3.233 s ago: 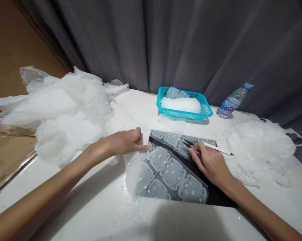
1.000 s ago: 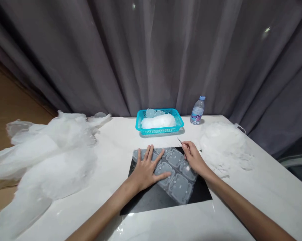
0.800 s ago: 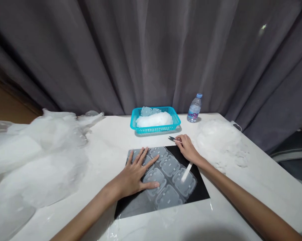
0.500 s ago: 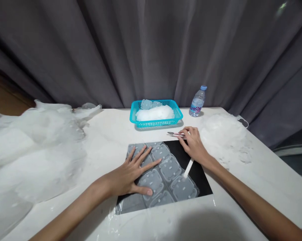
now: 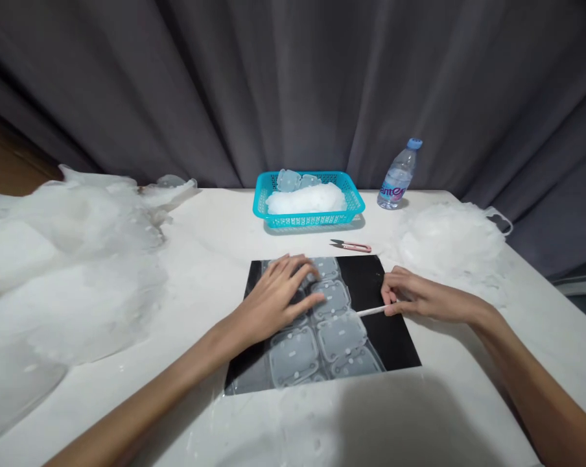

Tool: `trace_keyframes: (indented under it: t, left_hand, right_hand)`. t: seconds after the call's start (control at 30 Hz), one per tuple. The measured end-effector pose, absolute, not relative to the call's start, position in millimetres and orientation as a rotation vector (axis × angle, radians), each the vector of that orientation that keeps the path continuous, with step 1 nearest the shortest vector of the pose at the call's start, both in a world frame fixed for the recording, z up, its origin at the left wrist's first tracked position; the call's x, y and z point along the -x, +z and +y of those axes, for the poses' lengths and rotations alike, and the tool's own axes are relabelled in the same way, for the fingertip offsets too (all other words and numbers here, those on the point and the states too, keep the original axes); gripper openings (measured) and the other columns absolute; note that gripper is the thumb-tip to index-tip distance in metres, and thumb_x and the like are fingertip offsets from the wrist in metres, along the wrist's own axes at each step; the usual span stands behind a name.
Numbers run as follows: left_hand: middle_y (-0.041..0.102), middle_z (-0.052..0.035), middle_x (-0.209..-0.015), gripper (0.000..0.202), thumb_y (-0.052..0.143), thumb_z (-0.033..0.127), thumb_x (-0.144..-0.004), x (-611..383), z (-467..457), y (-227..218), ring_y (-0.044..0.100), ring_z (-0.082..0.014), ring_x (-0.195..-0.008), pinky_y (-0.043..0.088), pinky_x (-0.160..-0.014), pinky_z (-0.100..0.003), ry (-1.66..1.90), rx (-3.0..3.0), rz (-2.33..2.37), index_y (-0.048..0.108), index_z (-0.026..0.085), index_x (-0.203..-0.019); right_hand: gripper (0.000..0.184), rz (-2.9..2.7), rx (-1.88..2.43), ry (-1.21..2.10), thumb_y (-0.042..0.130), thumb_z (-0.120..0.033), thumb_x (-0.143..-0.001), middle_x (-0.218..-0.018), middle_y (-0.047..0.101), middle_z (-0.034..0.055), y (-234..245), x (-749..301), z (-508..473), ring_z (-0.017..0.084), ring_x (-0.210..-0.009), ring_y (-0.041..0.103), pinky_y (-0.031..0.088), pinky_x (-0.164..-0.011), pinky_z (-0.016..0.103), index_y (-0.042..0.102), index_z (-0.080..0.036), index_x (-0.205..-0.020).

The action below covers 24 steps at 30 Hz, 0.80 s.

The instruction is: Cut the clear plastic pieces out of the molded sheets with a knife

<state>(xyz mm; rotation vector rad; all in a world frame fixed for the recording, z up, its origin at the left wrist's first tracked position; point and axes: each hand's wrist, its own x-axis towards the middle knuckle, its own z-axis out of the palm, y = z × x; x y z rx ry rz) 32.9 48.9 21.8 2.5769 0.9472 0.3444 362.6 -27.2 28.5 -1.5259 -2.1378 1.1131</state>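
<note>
My left hand (image 5: 286, 295) rests with its fingers apart and slightly bent on a sheet of translucent, rounded-square plastic pieces (image 5: 293, 357) dotted with small marks. That sheet lies on a flat black board (image 5: 365, 279). My right hand (image 5: 404, 295), at the board's right edge, pinches a thin white strip (image 5: 373, 311) between thumb and fingers. The strip's far end meets the edge of one square piece (image 5: 341, 334); whether it is attached there I cannot tell. Pink-handled thread snips (image 5: 351, 246) lie on the table behind the board, touched by neither hand.
A turquoise basket (image 5: 317, 220) holding white fluffy material and a few translucent pieces stands at the back. A water bottle (image 5: 398, 175) is to its right. White plastic-like heaps lie at left (image 5: 74, 279) and right (image 5: 453, 240) on the white table (image 5: 196, 259). A grey curtain (image 5: 293, 84) hangs behind.
My right hand has let go of the snips, moved toward me and right, and now pinches the white strip. The strip has swung nearly level. My left hand has shifted back, its fingers more bent.
</note>
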Motion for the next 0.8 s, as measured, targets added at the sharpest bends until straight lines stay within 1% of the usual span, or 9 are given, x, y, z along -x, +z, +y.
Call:
trace_keyframes:
  t: [0.1,0.2,0.27,0.37,0.5,0.57,0.63,0.7,0.8]
  left_hand:
    - [0.043,-0.0121,-0.165,0.053,0.048,0.059,-0.106,-46,54,3,0.040,-0.0315,-0.153,0.036,-0.125,-0.053,0.344,-2.624,0.941,0.052,0.022,-0.143]
    - [0.038,-0.0116,-0.170,0.059,0.044,0.059,-0.107,-47,55,-6,0.031,-0.0301,-0.159,0.028,-0.129,-0.054,0.292,-2.709,0.904,0.045,0.021,-0.152]
    - [0.032,-0.0129,-0.172,0.067,0.043,0.063,-0.106,-45,55,-7,0.027,-0.0310,-0.160,0.025,-0.131,-0.054,0.280,-2.758,0.881,0.042,0.020,-0.157]
    - [0.026,-0.0142,-0.174,0.081,0.045,0.073,-0.100,-42,54,-5,0.026,-0.0339,-0.161,0.025,-0.130,-0.055,0.269,-2.777,0.860,0.038,0.020,-0.160]
    - [0.024,-0.0128,-0.175,0.086,0.046,0.077,-0.097,-42,52,-4,0.027,-0.0367,-0.160,0.026,-0.130,-0.057,0.276,-2.771,0.824,0.036,0.022,-0.162]
    - [0.025,-0.0131,-0.175,0.088,0.047,0.078,-0.096,-43,49,-6,0.027,-0.0369,-0.160,0.025,-0.130,-0.057,0.272,-2.783,0.812,0.036,0.021,-0.163]
    - [0.026,-0.0135,-0.175,0.090,0.047,0.078,-0.096,-44,45,-8,0.026,-0.0364,-0.160,0.024,-0.131,-0.056,0.275,-2.793,0.805,0.035,0.020,-0.163]
    - [0.026,-0.0144,-0.174,0.092,0.046,0.079,-0.095,-44,40,-10,0.025,-0.0364,-0.161,0.023,-0.131,-0.056,0.287,-2.791,0.799,0.033,0.018,-0.164]
    - [0.025,-0.0164,-0.174,0.097,0.046,0.082,-0.093,-45,37,-5,0.025,-0.0376,-0.160,0.023,-0.131,-0.057,0.277,-2.764,0.778,0.033,0.017,-0.164]
  right_hand:
    - [0.023,-2.097,1.546,0.958,0.056,-0.044,-0.103,-0.097,0.063,0.0062,28,-358,-34,0.025,-0.093,0.058,0.051,-0.083,0.038,0.063,-0.025,-0.092]
    - [0.017,-2.074,1.570,0.775,0.044,-0.034,-0.107,-0.104,0.062,0.0077,24,-355,-38,0.025,-0.096,0.058,0.050,-0.087,0.040,0.057,-0.025,-0.102]
    - [0.014,-2.082,1.558,0.635,0.041,-0.024,-0.105,-0.109,0.060,0.0086,18,-353,-37,0.027,-0.102,0.058,0.049,-0.090,0.041,0.054,-0.026,-0.108]
    - [0.022,-2.061,1.506,0.481,0.044,-0.016,-0.098,-0.115,0.055,0.0097,5,-351,-30,0.027,-0.111,0.056,0.049,-0.097,0.043,0.052,-0.026,-0.116]
    - [0.016,-1.666,1.475,0.502,0.048,-0.025,-0.100,-0.109,0.053,0.0067,-9,-343,-18,0.023,-0.106,0.060,0.051,-0.096,0.041,0.044,-0.026,-0.115]
    - [0.016,-1.351,1.440,0.584,0.054,-0.033,-0.098,-0.100,0.051,0.0017,-12,-340,-12,0.020,-0.097,0.063,0.053,-0.091,0.037,0.043,-0.027,-0.106]
    - [0.023,-1.070,1.380,0.669,0.061,-0.039,-0.093,-0.089,0.048,-0.0025,-12,-340,-6,0.016,-0.084,0.063,0.054,-0.086,0.034,0.042,-0.027,-0.094]
    - [0.035,-0.872,1.293,0.744,0.067,-0.045,-0.090,-0.078,0.043,-0.0049,-9,-343,-3,0.014,-0.071,0.056,0.054,-0.079,0.031,0.040,-0.026,-0.082]
    - [0.050,-0.693,1.133,0.845,0.071,-0.053,-0.089,-0.068,0.031,-0.0069,-5,-350,0,0.011,-0.058,0.041,0.051,-0.062,0.026,0.034,-0.025,-0.071]
